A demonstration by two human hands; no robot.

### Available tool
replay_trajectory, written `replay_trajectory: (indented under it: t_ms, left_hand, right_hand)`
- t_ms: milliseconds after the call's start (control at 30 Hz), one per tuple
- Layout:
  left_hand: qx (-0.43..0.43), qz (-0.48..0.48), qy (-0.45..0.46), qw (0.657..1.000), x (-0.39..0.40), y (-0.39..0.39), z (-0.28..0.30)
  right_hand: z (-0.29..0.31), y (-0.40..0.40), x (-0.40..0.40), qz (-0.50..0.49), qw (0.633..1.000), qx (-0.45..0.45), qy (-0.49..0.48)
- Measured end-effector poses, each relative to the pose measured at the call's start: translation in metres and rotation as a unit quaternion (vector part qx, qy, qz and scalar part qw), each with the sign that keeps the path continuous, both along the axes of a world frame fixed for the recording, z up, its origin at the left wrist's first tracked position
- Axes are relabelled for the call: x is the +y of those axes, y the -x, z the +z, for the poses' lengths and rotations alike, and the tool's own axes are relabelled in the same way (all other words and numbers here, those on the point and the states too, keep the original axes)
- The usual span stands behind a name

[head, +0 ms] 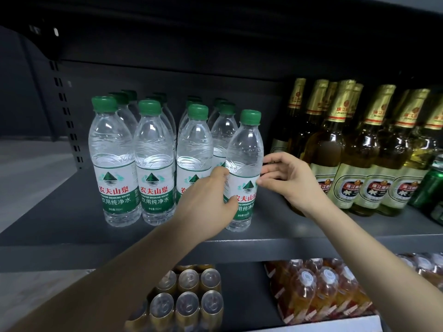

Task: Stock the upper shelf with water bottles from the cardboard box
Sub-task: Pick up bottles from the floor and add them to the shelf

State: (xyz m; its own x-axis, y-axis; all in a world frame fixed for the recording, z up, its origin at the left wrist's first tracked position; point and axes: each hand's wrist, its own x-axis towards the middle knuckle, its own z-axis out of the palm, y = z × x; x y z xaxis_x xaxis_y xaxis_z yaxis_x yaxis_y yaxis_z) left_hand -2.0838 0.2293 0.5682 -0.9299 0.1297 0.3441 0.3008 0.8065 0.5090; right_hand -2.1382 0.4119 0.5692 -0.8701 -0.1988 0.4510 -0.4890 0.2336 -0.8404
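A clear water bottle (pixel 244 149) with a green cap and green-white label stands at the front of the upper shelf (pixel 275 238). My left hand (pixel 206 202) grips its lower body from the left, fingers and thumb curled round the label. My right hand (pixel 285 176) touches the bottle's right side with its fingertips, fingers loosely bent. Several matching water bottles (pixel 153 161) stand in rows to the left, reaching back into the shelf. The cardboard box is out of view.
Glass beer bottles (pixel 354 149) with gold foil necks fill the shelf's right side, close to my right hand. A green bottle (pixel 431 185) stands at the far right. Below, cans (pixel 189 303) and wrapped orange drink bottles (pixel 318 291) sit on the lower shelf.
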Motion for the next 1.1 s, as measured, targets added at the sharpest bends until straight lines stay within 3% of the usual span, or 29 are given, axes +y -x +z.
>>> replay_trajectory:
  t_ms: [233, 633, 1100]
  left_hand:
    - [-0.015, -0.018, -0.045, 0.999, 0.003, 0.004, -0.001]
    - [-0.001, -0.042, 0.007, 0.999, -0.006, -0.006, -0.003]
    - [0.025, -0.055, 0.089, 0.994, -0.032, -0.023, -0.012]
  right_hand:
    - [-0.004, -0.003, -0.002, -0.037, 0.999, 0.016, -0.001]
    - [-0.009, -0.008, -0.005, -0.057, 0.998, 0.017, -0.006]
    - [-0.053, -0.013, -0.008, -0.067, 0.995, -0.063, -0.038]
